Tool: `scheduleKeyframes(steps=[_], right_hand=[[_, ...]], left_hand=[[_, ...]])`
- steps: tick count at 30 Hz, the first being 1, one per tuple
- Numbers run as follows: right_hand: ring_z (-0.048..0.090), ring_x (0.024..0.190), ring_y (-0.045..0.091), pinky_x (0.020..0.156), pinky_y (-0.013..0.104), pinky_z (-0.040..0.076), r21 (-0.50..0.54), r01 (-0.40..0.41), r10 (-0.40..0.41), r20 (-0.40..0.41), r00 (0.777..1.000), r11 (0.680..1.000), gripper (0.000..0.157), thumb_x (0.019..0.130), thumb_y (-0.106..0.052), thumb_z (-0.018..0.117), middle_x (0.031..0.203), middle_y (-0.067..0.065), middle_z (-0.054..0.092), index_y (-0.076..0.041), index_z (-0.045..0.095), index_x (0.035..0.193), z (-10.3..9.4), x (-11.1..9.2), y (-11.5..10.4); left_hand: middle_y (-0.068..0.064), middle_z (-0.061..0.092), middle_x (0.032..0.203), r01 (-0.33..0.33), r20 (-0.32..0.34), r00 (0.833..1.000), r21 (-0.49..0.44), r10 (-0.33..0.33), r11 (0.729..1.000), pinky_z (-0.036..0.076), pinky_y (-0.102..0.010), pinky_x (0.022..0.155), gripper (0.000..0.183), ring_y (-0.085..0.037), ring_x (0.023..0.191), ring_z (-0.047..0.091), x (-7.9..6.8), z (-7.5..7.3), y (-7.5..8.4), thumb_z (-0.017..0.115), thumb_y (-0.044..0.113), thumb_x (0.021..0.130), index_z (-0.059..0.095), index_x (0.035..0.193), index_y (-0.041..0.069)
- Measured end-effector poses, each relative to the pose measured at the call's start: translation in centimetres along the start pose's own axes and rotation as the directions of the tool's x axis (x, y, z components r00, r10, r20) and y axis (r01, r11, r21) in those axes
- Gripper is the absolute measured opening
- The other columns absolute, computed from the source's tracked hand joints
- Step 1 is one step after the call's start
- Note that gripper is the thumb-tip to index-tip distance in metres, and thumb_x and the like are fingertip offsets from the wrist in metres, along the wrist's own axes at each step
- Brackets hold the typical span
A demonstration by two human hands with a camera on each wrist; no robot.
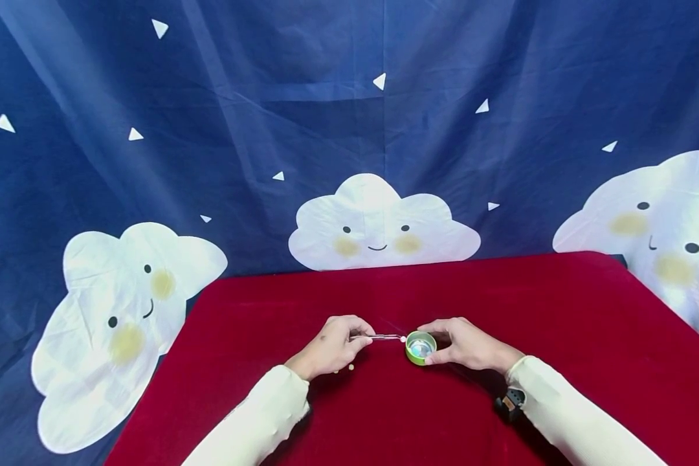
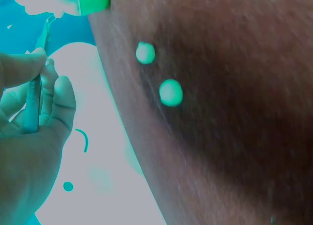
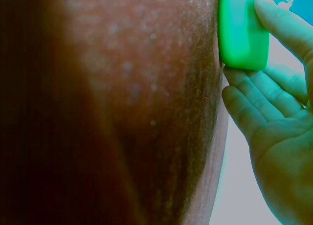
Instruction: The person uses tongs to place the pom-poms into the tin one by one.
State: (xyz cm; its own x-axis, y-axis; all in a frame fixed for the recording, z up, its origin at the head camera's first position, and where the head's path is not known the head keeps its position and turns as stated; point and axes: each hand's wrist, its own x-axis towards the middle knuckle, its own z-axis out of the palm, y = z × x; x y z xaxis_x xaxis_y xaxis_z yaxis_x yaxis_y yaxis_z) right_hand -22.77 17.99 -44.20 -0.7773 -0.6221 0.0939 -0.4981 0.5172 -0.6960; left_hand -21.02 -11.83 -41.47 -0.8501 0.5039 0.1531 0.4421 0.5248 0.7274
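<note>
In the head view my left hand [image 1: 334,342] pinches a pair of slim metal tweezers [image 1: 384,336] between thumb and fingers. A small pale ball [image 1: 403,339] sits at their tips, right at the rim of a small round green tin [image 1: 415,359]. My right hand [image 1: 465,344] grips this tin from its right side, thumb near and fingers behind. The tin stands upright with its shiny inside showing. Two pale balls, one nearer [image 2: 171,93] and one farther [image 2: 145,53], lie on the cloth beside the left hand in the left wrist view.
A dark red cloth [image 1: 239,382] covers the table. Behind its far edge hangs a blue curtain [image 1: 326,129] with smiling white clouds and small white triangles. A dark watch-like band [image 1: 509,404] is at the right wrist, below the pale sleeve [image 1: 565,408].
</note>
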Motion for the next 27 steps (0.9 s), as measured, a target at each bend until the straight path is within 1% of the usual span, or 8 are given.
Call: scheduleKeyframes(steps=[3, 7, 10, 12, 14, 18, 22, 27], right_hand=[[0.064, 0.104, 0.021, 0.090, 0.036, 0.053, 0.002, 0.003, -0.003, 0.000, 1.000, 1.000, 0.055, 0.081, -0.024, 0.085, 0.115, 0.005, 0.069, 0.001, 0.065, 0.126, 0.0, 0.0, -0.1], [0.065, 0.104, 0.022, 0.090, 0.036, 0.053, 0.012, 0.008, -0.008, 0.003, 1.000, 1.000, 0.056, 0.081, -0.024, 0.084, 0.116, 0.007, 0.069, 0.002, 0.065, 0.126, 0.0, 0.1, 0.0], [0.065, 0.105, 0.022, 0.089, 0.035, 0.053, 0.017, 0.014, -0.014, 0.002, 1.000, 1.000, 0.056, 0.081, -0.024, 0.084, 0.117, 0.007, 0.069, 0.002, 0.064, 0.127, 0.0, 0.2, 0.0], [0.065, 0.104, 0.021, 0.089, 0.034, 0.053, 0.021, 0.011, -0.011, 0.002, 1.000, 1.000, 0.056, 0.081, -0.024, 0.084, 0.117, 0.007, 0.069, 0.002, 0.065, 0.127, 0.0, 0.1, 0.0], [0.065, 0.104, 0.020, 0.089, 0.033, 0.053, 0.015, 0.013, -0.013, 0.000, 1.000, 1.000, 0.056, 0.081, -0.025, 0.084, 0.116, 0.006, 0.069, 0.001, 0.065, 0.127, 0.1, 0.1, 0.0], [0.065, 0.103, 0.019, 0.089, 0.034, 0.052, 0.009, 0.011, -0.011, -0.002, 1.000, 1.000, 0.055, 0.081, -0.024, 0.084, 0.115, 0.005, 0.070, 0.001, 0.065, 0.126, 0.1, 0.1, 0.0], [0.065, 0.101, 0.020, 0.090, 0.036, 0.052, 0.008, 0.011, -0.011, 0.000, 1.000, 1.000, 0.056, 0.081, -0.024, 0.084, 0.114, 0.005, 0.070, 0.002, 0.065, 0.126, 0.1, 0.1, -0.1], [0.065, 0.101, 0.021, 0.089, 0.035, 0.053, 0.010, 0.006, -0.006, 0.002, 1.000, 1.000, 0.056, 0.081, -0.023, 0.084, 0.114, 0.006, 0.070, 0.002, 0.064, 0.126, 0.0, 0.0, -0.2]], left_hand=[[0.001, 0.059, 0.083, 0.019, 0.019, 1.000, -0.040, -0.018, 0.999, 0.051, -0.027, 0.045, 0.006, -0.009, 0.044, 0.054, 0.3, 0.5, 0.0, 0.066, 0.002, 0.094, 0.070, 0.099, 0.004], [0.002, 0.061, 0.084, -0.020, 0.002, 1.000, 0.021, 0.020, 1.000, 0.050, -0.023, 0.056, 0.005, -0.004, 0.057, 0.054, 0.6, 1.0, -0.3, 0.068, 0.002, 0.092, 0.071, 0.096, 0.005], [0.004, 0.063, 0.086, -0.059, -0.017, 0.998, 0.093, 0.060, 0.994, 0.049, -0.022, 0.067, 0.004, -0.005, 0.071, 0.053, 0.8, 1.3, -0.5, 0.070, 0.004, 0.091, 0.073, 0.093, 0.006], [0.005, 0.064, 0.086, -0.065, -0.014, 0.998, 0.116, 0.067, 0.991, 0.048, -0.022, 0.071, 0.004, -0.006, 0.075, 0.053, 0.9, 1.5, -0.5, 0.070, 0.004, 0.091, 0.073, 0.092, 0.007], [0.006, 0.063, 0.085, -0.064, -0.005, 0.998, 0.134, 0.066, 0.989, 0.048, -0.022, 0.072, 0.005, -0.006, 0.076, 0.053, 1.0, 1.6, -0.6, 0.070, 0.005, 0.091, 0.073, 0.092, 0.009], [0.008, 0.061, 0.083, -0.060, 0.016, 0.998, 0.152, 0.059, 0.987, 0.048, -0.021, 0.072, 0.005, -0.005, 0.075, 0.053, 0.9, 1.7, -0.7, 0.070, 0.006, 0.092, 0.074, 0.093, 0.010], [0.008, 0.061, 0.083, -0.063, 0.009, 0.998, 0.148, 0.062, 0.987, 0.048, -0.021, 0.070, 0.005, -0.004, 0.074, 0.052, 0.7, 1.4, -0.6, 0.071, 0.006, 0.091, 0.074, 0.092, 0.009], [0.003, 0.058, 0.082, -0.019, 0.016, 1.000, 0.048, 0.018, 0.999, 0.051, -0.022, 0.054, 0.005, -0.004, 0.055, 0.055, 0.2, 0.8, -0.6, 0.068, 0.003, 0.093, 0.072, 0.095, 0.004]])
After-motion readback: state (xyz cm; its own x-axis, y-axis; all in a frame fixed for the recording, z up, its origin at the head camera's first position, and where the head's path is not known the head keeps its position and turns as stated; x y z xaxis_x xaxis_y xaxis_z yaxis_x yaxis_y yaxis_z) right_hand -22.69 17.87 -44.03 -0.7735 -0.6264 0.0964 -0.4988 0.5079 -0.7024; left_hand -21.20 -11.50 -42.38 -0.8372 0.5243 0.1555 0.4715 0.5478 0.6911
